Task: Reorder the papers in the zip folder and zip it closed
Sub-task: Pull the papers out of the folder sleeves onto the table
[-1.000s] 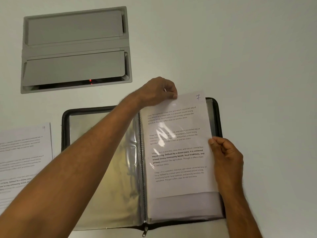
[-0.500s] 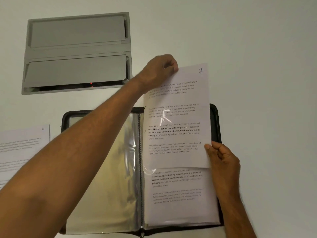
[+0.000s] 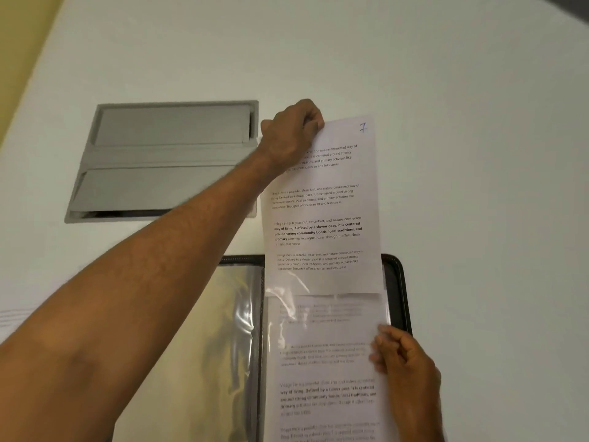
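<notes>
- While the left hand (image 3: pixel 294 127) pinches the top left corner of sheet 7 (image 3: pixel 322 215), its fingers curled tight on the paper, the sheet stands mostly clear of its sleeve, reaching up past the folder's top edge.
- Gripping at the top corner probably lets the person draw the sheet straight out along the sleeve's opening without creasing it.
- The right hand (image 3: pixel 406 362) rests on the right edge of the sleeve (image 3: pixel 328 346), fingers loosely bent and pressing down; whether the thumb pinches the plastic cannot be told. This likely pins the sleeve so that only the sheet slides.
- The folder (image 3: pixel 395 282) lies open and flat on the white table (image 3: pixel 478 154), near the person, its zip undone. That fits a task about halfway through: sheets are being taken out for sorting, and closing comes later.
- Only the bottom strip of sheet 7 sits under the clear plastic.
- Counts: two hands, one folder, one sheet being pulled, and one more printed page (image 3: pixel 328 393) showing through the sleeve beneath. Glossy empty sleeves (image 3: pixel 223 330) lie on the folder's left half; their number cannot be told.
- One grey hatch (image 3: pixel 165 161) with two flaps is set into the table beyond the folder.
- A pale blurred edge at the far left may be another sheet; it is too unclear to say.
</notes>
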`<state>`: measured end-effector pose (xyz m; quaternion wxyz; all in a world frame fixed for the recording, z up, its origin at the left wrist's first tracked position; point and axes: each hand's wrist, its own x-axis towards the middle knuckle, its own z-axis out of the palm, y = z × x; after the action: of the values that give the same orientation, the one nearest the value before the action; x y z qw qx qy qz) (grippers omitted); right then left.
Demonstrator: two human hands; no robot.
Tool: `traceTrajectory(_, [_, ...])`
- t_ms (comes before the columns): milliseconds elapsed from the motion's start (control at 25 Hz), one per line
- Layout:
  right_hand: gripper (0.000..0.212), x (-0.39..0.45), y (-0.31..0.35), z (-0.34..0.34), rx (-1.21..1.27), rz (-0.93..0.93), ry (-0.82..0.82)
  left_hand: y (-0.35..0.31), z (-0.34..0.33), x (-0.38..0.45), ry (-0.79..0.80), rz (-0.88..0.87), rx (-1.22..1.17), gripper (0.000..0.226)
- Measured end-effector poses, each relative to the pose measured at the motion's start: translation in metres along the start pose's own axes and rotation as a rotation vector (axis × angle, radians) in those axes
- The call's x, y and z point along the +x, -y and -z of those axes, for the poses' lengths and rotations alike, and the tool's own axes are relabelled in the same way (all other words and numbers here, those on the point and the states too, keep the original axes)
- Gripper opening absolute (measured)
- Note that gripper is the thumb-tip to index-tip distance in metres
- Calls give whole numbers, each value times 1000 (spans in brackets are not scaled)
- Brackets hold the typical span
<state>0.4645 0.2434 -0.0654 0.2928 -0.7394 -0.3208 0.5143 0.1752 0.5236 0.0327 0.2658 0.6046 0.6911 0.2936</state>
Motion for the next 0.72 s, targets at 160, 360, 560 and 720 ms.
traceTrajectory(160, [16,8,-4,-2,-53,-13,-38,-18,25,18,-79,-51,55,12])
traceTrajectory(360, [43,3,29,-15,-360,94,-48,-52,58,-2,-159,-213,86,14])
traceTrajectory(560, [64,0,82,-48,-298,323,-40,-80,86,-60,-169,-313,111,13])
traceTrajectory(720, [92,2,118,-59,-46,337,34,-96,111,-111,-43,-336,148,11])
